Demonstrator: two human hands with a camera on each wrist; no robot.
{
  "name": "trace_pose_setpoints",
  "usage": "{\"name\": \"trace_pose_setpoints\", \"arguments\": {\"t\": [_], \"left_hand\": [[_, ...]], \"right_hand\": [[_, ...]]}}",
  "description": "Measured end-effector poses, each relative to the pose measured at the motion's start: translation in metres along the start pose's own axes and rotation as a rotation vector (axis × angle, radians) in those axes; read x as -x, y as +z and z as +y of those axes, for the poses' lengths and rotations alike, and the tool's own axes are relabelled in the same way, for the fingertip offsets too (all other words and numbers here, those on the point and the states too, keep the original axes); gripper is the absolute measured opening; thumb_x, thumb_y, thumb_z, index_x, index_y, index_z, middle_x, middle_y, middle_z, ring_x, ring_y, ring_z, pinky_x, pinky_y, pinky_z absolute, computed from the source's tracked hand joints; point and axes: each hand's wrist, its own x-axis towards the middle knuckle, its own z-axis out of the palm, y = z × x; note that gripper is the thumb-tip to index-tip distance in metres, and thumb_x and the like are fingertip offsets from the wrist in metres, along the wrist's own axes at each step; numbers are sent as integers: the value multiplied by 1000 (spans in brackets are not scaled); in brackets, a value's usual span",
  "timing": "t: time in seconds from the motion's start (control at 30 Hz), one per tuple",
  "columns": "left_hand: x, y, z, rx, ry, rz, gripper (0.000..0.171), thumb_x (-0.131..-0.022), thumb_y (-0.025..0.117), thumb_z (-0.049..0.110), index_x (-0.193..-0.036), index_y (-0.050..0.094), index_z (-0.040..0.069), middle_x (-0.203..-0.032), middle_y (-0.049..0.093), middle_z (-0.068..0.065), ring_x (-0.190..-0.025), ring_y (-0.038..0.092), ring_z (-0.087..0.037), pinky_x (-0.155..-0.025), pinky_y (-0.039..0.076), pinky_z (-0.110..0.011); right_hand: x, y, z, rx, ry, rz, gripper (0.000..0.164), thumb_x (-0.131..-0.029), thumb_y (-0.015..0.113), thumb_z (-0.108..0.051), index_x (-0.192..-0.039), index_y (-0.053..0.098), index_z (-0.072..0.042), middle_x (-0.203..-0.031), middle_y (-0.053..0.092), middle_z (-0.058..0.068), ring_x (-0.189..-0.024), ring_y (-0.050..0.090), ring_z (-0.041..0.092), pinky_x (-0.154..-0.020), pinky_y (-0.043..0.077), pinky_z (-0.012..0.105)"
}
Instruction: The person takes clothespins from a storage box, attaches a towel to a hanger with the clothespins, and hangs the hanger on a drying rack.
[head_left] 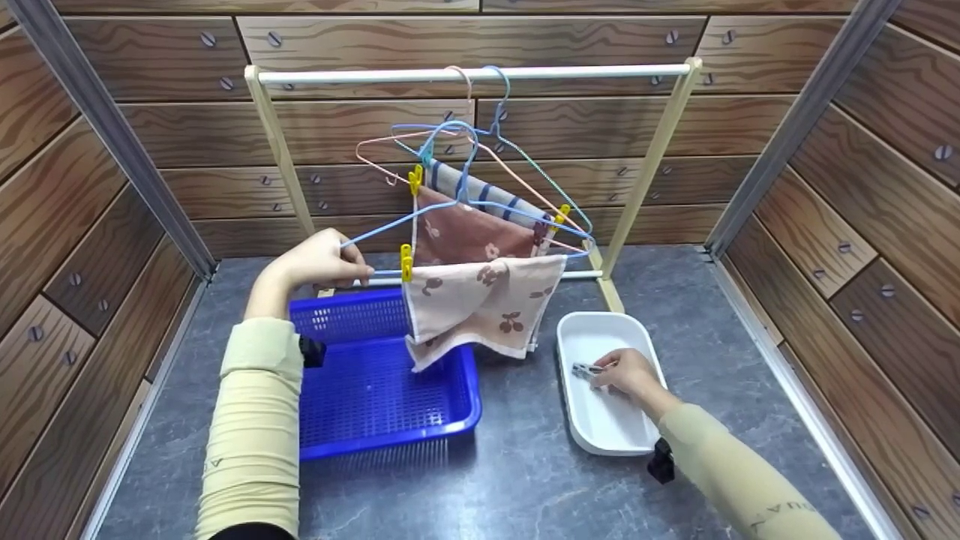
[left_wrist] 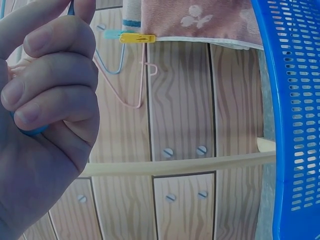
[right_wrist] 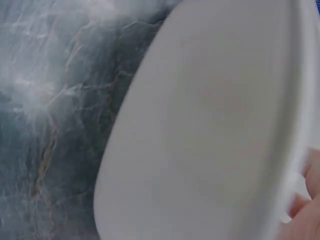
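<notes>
My left hand (head_left: pixel 322 259) grips the left corner of a blue hanger (head_left: pixel 390 226), its fingers curled round the wire in the left wrist view. A pale cloth with brown cherry prints (head_left: pixel 480 300) hangs over the hanger's lower bar. One yellow clothespin (head_left: pixel 406 264) clips the cloth's left end; no clip shows at its right end. Inside a white tray (head_left: pixel 574 427), my right hand (head_left: pixel 628 371) pinches a grey clothespin (head_left: pixel 585 370) between thumb and fingers. The tray's wall covers most of this hand in the right wrist view.
Behind the held hanger stands a rack with a white rail (head_left: pixel 360 76). A pink hanger (head_left: pixel 375 142) and another blue hanger (head_left: pixel 504 97) hang there, carrying a brown cloth (head_left: pixel 472 229) and a striped cloth (head_left: pixel 487 195). A blue basket (head_left: pixel 465 420) lies below the left hand.
</notes>
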Motion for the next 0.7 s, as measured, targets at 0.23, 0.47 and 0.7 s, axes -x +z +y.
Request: {"name": "trace_pose_setpoints", "arguments": {"t": [0.23, 0.47, 0.7], "left_hand": [[3, -2, 0, 18, -35, 6, 27, -97, 72, 19, -82, 78, -2, -53, 54, 13, -45, 38, 3, -45, 31, -18], [3, -1, -1, 31, -47, 1, 26, -98, 73, 19, -81, 78, -1, -53, 54, 12, -44, 38, 3, -44, 32, -19], [2, 1, -2, 44, -36, -12, 26, -98, 71, 17, -82, 77, -3, -53, 54, 11, -44, 37, 3, -44, 31, -17]], "right_hand": [[3, -8, -11, -187, 17, -91, 37, -81, 83, 3, -114, 71, 13, -85, 69, -1, -68, 63, 4, -68, 59, 21], [5, -16, -12, -378, -1, -160, 40, -87, 77, 5, -123, 66, 18, -82, 71, -6, -71, 69, 2, -75, 62, 21], [9, -24, -13, -551, 25, -217, 39, -92, 73, 3, -128, 65, 16, -82, 73, -7, -76, 72, 2, -83, 63, 22]]}}
